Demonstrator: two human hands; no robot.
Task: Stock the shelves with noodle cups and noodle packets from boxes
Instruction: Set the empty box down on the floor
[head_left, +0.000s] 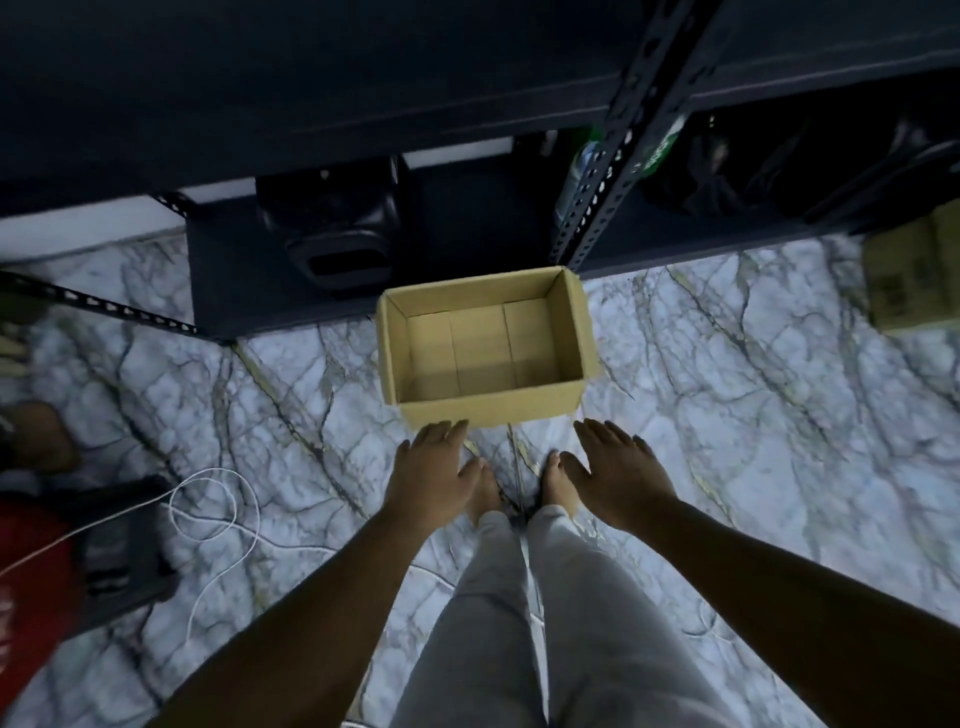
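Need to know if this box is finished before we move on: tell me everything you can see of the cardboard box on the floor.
The cardboard box is plain brown, rectangular, open-topped, and empty: only its bare bottom flaps and their seams show inside. It stands upright on the marble floor, far side at the foot of the dark shelf rack. The left hand and right hand hover open before its near wall; contact cannot be told.

Only 1 view exists: a wide-angle head camera looking steeply down past the person's legs (519, 623). The floor (727, 415) fills mid-frame, with shelving (587, 218) across the top and a cardboard box (488, 408) at centre.
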